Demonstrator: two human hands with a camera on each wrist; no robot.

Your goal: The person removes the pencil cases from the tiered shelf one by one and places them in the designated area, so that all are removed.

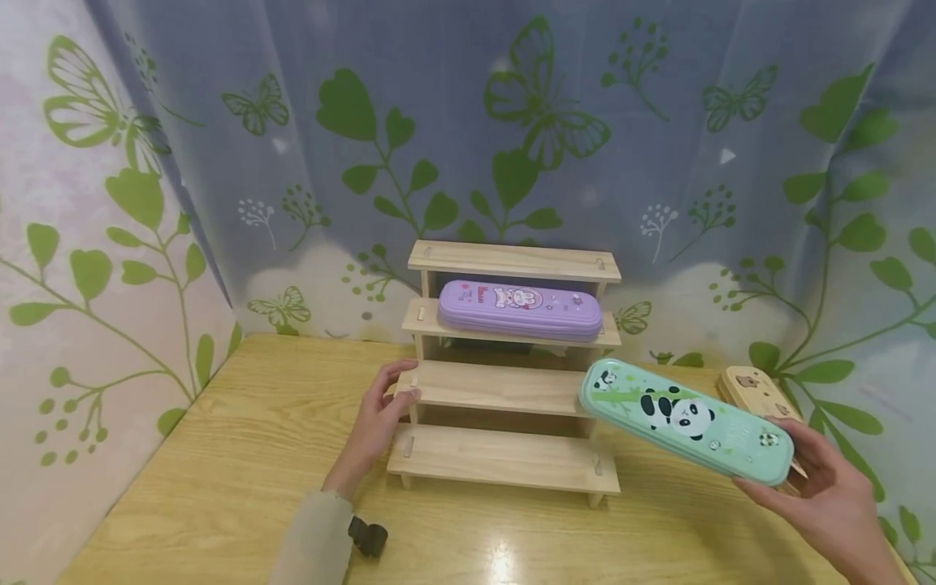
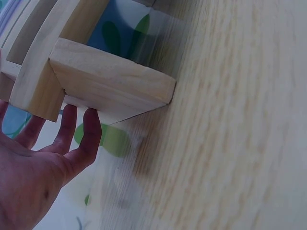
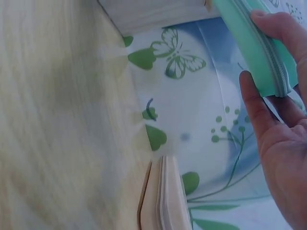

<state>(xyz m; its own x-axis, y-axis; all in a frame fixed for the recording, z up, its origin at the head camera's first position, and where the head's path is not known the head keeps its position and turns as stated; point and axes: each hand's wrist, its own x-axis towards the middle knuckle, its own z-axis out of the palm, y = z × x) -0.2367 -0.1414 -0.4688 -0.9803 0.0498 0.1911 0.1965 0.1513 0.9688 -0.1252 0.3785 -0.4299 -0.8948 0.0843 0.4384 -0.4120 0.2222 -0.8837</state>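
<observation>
A mint green zippered pencil case point(image 1: 680, 422) with panda pictures is held up at its right end by my right hand point(image 1: 829, 487), tilted in front of the shelf's right side. In the right wrist view, the thumb and fingers grip the green case point(image 3: 261, 52) near its zipper. My left hand point(image 1: 376, 418) holds the left end of a stepped wooden shelf point(image 1: 497, 386), thumb at the tier's top edge. The left wrist view shows fingertips point(image 2: 91, 120) against its side board. A purple pencil case point(image 1: 519, 310) lies on the second tier from the top.
Behind the green case, a cream pencil case point(image 1: 753, 388) with bear pictures rests at the table's back right. The wooden table point(image 1: 241, 455) carries the shelf. A leaf-and-butterfly curtain point(image 1: 439, 122) hangs behind and at both sides.
</observation>
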